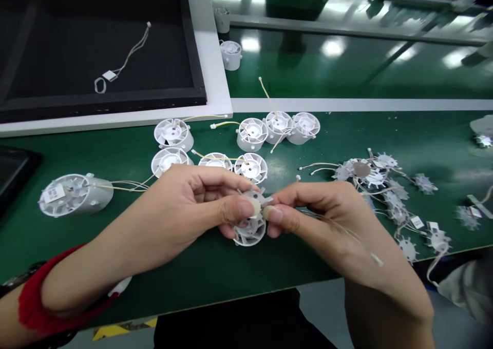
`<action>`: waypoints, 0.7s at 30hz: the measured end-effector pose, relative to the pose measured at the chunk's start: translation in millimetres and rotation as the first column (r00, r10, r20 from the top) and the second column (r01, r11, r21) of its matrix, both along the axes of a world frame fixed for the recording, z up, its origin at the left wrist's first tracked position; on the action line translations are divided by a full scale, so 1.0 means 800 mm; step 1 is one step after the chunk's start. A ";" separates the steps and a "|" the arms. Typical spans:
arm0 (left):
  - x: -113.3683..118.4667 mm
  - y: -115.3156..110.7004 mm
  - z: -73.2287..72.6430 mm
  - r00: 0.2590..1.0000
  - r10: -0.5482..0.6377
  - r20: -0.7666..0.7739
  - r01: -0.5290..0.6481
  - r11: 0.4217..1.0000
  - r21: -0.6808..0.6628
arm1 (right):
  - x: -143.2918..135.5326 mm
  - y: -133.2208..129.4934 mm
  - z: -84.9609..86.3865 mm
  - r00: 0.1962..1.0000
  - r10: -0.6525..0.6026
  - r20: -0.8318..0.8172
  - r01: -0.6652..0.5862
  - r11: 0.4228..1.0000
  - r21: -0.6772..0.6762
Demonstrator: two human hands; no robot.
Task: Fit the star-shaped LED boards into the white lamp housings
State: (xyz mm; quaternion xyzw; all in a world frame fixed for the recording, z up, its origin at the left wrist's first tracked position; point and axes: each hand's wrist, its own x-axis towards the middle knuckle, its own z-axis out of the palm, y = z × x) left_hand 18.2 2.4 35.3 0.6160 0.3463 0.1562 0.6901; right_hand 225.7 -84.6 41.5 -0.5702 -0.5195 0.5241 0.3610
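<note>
Between thumb and fingers, my left hand (204, 200) grips a small whitish toothed disc (257, 197) over the green bench. My right hand (319, 215) is closed in a pinch at the disc's right edge, where its thin wires (339, 226) come out. These wires trail over the right hand to a small white connector (376, 259). Just below the disc is a round white fan housing (250, 236), partly hidden by my fingers; whether the two touch I cannot tell. More white housings (251, 168) stand behind my hands, some with yellowish wires.
A pile of toothed discs with wires (395, 205) lies to the right. On the left, a white housing (92, 195) lies tilted, bearing a labelled disc. A black-lined tray (200, 56) with a white frame borders the back left. The bench's front edge runs close below my hands.
</note>
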 end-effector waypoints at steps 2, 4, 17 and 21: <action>-0.002 0.002 0.000 0.998 -0.002 -0.069 0.014 0.986 0.166 | 0.007 -0.002 -0.001 1.000 -0.008 0.020 0.007 1.000 0.010; -0.006 -0.001 0.001 0.989 0.038 -0.140 0.022 0.916 0.399 | 0.017 -0.005 0.001 0.996 -0.037 0.078 0.035 0.999 0.026; -0.004 -0.044 -0.031 0.906 -0.001 -0.424 0.415 0.198 0.888 | 0.027 -0.005 -0.010 0.976 0.215 0.047 -0.188 0.925 -0.329; -0.005 -0.037 -0.036 0.917 -0.094 -0.387 0.397 0.280 0.874 | 0.028 0.000 -0.020 0.968 0.252 0.005 -0.227 0.881 -0.415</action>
